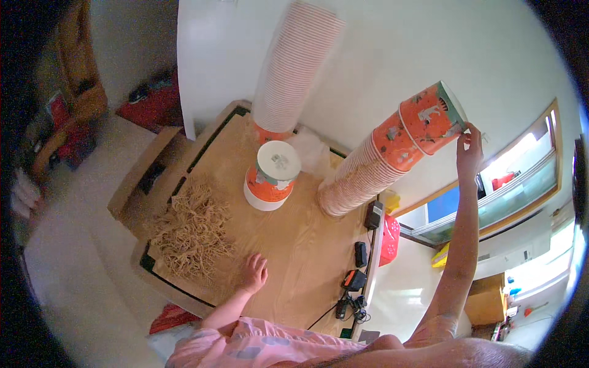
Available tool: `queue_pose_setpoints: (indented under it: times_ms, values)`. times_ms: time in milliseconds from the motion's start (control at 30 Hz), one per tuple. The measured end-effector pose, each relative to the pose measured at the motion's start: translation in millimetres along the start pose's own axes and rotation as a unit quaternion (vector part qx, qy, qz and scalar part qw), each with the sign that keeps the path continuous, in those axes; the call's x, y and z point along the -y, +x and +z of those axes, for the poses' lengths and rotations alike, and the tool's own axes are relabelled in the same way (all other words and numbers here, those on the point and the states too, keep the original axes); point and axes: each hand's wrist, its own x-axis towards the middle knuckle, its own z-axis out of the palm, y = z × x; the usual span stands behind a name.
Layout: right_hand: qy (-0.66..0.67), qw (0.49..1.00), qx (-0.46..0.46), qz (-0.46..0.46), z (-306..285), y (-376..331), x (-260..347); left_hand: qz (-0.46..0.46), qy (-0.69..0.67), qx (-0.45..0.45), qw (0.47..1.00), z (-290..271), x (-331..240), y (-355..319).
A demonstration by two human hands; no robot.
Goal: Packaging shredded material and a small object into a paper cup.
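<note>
My right hand (469, 147) is raised high, its fingers pinching the rim of the topmost orange and green paper bucket (426, 119). That bucket sits upside down on a tall nested stack of paper buckets (359, 175), which rises from the table. My left hand (253, 274) rests on the tabletop near the front with its fingers apart, holding nothing. Beyond it stands a short upside-down paper bucket pile (270, 190) with a pale base on top. Left of that hand lies a heap of tan, tangled strands (193, 233).
The wooden table (288, 264) has a dark edge. Behind the short pile, another tall bucket stack (297, 67) stands in clear plastic. Black adapters (354, 280) and cables lie along the right edge, near a red container (389, 240). An open cardboard box (144, 178) is at left.
</note>
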Motion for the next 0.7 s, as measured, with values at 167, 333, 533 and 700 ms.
queue_pose_setpoints:
  times_ms: [167,333,533,700]
  values:
    - [-0.002,1.000,0.008,0.009,22,-9,-3,0.008,0.044,0.013,0.999,-20,-14,8]
    - [0.011,1.000,0.025,-0.004,35,-17,4,-0.005,0.054,0.020,0.998,-18,-13,8]
    - [0.013,0.999,0.031,0.004,41,-29,9,0.002,0.073,0.029,0.997,-24,-17,13]
    - [0.004,1.000,0.027,-0.005,44,-35,16,-0.001,0.064,0.039,0.997,-29,-20,16]
